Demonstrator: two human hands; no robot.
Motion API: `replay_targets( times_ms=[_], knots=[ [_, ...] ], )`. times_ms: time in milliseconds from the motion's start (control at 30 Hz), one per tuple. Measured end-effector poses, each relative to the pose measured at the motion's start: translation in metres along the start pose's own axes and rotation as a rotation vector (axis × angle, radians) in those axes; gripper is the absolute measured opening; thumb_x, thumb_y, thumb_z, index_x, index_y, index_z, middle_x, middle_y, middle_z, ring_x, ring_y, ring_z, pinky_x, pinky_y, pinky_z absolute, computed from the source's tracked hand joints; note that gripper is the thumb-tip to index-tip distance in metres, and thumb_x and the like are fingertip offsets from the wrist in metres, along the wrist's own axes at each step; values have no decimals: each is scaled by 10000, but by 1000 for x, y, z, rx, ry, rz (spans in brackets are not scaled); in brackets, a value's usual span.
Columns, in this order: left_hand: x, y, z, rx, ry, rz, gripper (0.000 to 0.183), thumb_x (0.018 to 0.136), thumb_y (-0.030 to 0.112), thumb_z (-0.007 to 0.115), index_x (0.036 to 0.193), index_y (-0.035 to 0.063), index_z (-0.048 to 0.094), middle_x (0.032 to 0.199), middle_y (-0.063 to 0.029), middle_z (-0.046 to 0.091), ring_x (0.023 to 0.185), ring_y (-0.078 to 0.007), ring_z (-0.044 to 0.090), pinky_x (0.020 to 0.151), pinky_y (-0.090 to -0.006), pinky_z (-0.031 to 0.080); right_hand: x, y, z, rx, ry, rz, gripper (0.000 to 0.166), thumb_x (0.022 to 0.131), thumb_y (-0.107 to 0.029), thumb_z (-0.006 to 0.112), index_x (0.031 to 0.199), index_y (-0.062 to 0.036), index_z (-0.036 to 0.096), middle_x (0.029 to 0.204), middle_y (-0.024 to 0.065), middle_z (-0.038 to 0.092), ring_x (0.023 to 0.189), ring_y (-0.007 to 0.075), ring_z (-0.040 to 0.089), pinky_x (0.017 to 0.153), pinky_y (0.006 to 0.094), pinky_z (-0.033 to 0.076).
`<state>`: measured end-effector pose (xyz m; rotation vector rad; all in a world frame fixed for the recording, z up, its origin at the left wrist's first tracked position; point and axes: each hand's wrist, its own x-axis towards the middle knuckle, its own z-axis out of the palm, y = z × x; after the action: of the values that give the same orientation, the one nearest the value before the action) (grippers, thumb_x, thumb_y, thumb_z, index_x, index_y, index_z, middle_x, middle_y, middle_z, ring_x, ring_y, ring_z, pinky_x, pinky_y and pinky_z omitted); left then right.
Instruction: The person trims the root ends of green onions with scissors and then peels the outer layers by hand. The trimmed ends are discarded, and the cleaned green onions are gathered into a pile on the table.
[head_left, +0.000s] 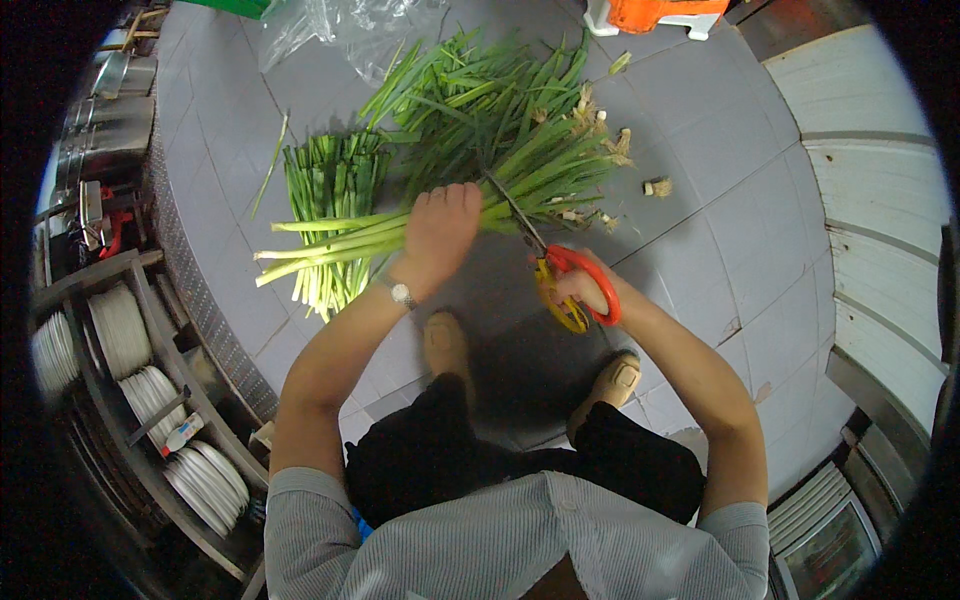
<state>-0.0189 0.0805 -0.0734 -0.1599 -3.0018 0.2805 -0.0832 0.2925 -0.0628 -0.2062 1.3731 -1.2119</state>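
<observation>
My left hand (442, 229) grips a few green onion stalks (334, 244), their pale ends pointing left. Scissors (525, 223) with one red and one yellow handle are in my right hand (581, 289). Their blades lie over the greens just right of my left hand; whether they touch a stalk is unclear. Beneath the held stalks, a bundle of trimmed green onions (337, 176) rests on the tiled floor, pale ends towards me. Beyond my hands spreads a loose pile of green onions (540, 161), with roots at its right side.
A cut root end (658, 187) and a loose stalk (271, 165) lie on the floor tiles (697, 277). Farther off are a clear plastic bag (337, 30) and an orange-and-white stool (664, 15). Racks of white plates (154, 405) stand at left, white panels (870, 187) at right.
</observation>
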Motion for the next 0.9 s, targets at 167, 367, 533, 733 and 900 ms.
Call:
replay_targets(
  times_ms=[167, 367, 533, 733, 900],
  knots=[
    [-7, -6, 9, -49, -76, -45, 258, 650, 74, 536, 898, 67, 468, 736, -53, 492, 672, -206, 539, 567, -314, 430, 11, 18, -1, -38, -44, -63, 422, 587, -90, 503, 994, 21, 505, 612, 26, 485, 500, 81, 466, 426, 216, 352],
    [-15, -44, 0, -478, -85, -374, 355, 635, 34, 565, 980, 23, 483, 755, -101, 567, 701, -254, 571, 588, -341, 456, 7, 38, -1, -58, -104, -52, 481, 611, -97, 509, 1078, -2, 448, 733, 40, 473, 667, 111, 503, 547, 245, 417],
    [-11, -78, -26, -1169, -301, -653, 410, 642, 61, 599, 1035, -5, 501, 859, -121, 605, 775, -210, 579, 664, -299, 458, 7, 45, 4, -167, -256, -82, 563, 632, -93, 511, 1174, -19, 378, 828, 49, 465, 778, 135, 474, 667, 262, 420],
    [-15, -60, -45, -1176, -611, -769, 464, 607, 173, 674, 983, -53, 523, 893, -156, 583, 809, -209, 559, 709, -314, 438, 17, 22, 21, -98, -183, -236, 581, 654, -98, 510, 1209, -23, 353, 785, 29, 468, 707, 126, 452, 625, 232, 396],
    [-62, -56, -1, -1114, -602, -749, 436, 600, 188, 683, 944, -37, 536, 863, -136, 592, 757, -213, 556, 706, -316, 440, 18, -3, 25, -96, -206, -103, 548, 638, -92, 517, 1166, -8, 400, 698, 19, 467, 612, 110, 456, 530, 213, 380]
  ],
)
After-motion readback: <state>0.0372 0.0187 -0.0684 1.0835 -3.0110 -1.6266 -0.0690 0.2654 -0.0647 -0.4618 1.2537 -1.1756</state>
